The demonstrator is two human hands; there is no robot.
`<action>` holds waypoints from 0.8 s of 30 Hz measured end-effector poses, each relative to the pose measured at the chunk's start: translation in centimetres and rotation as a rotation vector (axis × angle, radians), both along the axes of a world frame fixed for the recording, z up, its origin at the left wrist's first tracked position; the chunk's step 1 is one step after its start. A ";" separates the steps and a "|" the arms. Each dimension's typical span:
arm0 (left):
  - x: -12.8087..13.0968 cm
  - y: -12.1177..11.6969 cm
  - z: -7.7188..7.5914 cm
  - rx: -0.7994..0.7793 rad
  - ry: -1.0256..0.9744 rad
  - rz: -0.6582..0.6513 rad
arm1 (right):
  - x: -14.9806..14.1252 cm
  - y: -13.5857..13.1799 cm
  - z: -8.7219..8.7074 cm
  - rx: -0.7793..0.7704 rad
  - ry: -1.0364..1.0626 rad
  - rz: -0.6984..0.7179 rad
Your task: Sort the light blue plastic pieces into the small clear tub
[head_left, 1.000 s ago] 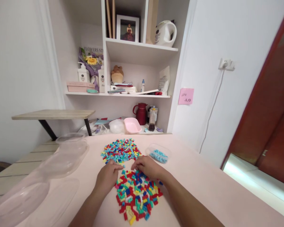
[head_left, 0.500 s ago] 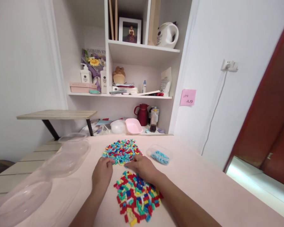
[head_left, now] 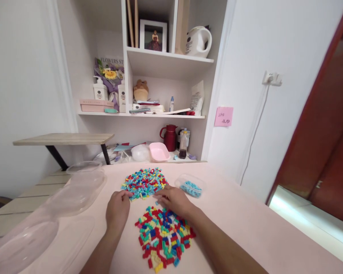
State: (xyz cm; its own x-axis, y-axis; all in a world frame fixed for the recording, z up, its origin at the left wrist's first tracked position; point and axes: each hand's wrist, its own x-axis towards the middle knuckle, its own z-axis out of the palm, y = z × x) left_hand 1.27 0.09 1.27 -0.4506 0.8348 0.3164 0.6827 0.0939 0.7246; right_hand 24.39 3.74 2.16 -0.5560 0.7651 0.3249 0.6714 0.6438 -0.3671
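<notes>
Small toy building bricks lie in two heaps on the pink table: a far, mostly light-blue mixed heap (head_left: 145,182) and a nearer multicoloured heap (head_left: 165,239). My left hand (head_left: 118,208) rests at the far heap's left front edge, its fingers curled in; what they hold, if anything, is hidden. At that heap's right front edge, my right hand (head_left: 174,199) has its fingers stretched leftward and apart. A light-blue brick (head_left: 157,203) lies just below its fingertips. To the right stands a clear plastic tub (head_left: 201,182) with light-blue bricks inside.
Several clear plastic containers (head_left: 74,196) and lids line the table's left side. Behind the table, a shelf unit holds a pink basin (head_left: 159,152), a dark red jug (head_left: 169,137) and a bottle of dark liquid (head_left: 183,144). A wooden stand (head_left: 64,139) is at the back left.
The view has shifted slightly to the right. My right fingers have lifted and spread away from the spot between the heaps. My left hand has drawn back slightly to the left.
</notes>
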 end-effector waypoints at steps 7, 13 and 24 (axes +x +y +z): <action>0.1 -0.2 0.2 -0.014 0.012 0.004 | -1.2 -0.3 0.0 -0.022 -0.036 -0.025; 0.0 -0.4 0.4 -0.009 0.014 0.036 | -1.1 -0.4 0.2 -0.032 0.063 -0.023; -0.4 -0.1 0.2 -0.011 0.010 0.022 | 5.5 1.3 3.2 0.250 0.435 -0.468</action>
State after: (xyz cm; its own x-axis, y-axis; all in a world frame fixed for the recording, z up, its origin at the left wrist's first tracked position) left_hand 0.83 -0.04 1.43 -0.4660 0.8281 0.3116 0.6876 0.1173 0.7165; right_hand 29.92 5.02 5.35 0.0362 0.7657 0.6421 0.7246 0.4224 -0.5446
